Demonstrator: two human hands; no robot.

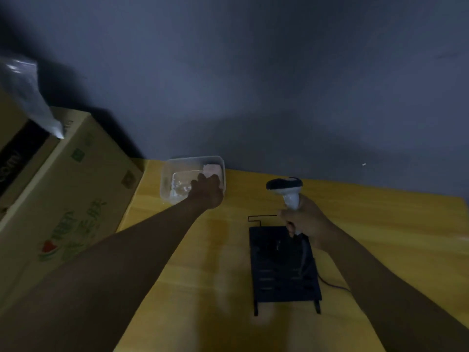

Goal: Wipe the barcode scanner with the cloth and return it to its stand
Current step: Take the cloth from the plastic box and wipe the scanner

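The barcode scanner (288, 190) is white with a dark head, and it is upright in my right hand (305, 222), which grips its handle. It hangs just above the far end of its black stand (279, 270), a flat slotted plate with a thin wire bracket (256, 219) at the back. A dark cable (330, 283) trails from the handle to the right. My left hand (206, 193) reaches into a clear plastic tub (167, 179), fingertips at a folded pink cloth (212, 169). Whether the fingers hold the cloth is hidden by the back of the hand.
Everything stands on a yellow wooden table (203, 288) against a dark grey wall. A large cardboard box (71, 199) borders the table's left side, with a clear plastic bag (28, 92) on top of it. The lighting is dim.
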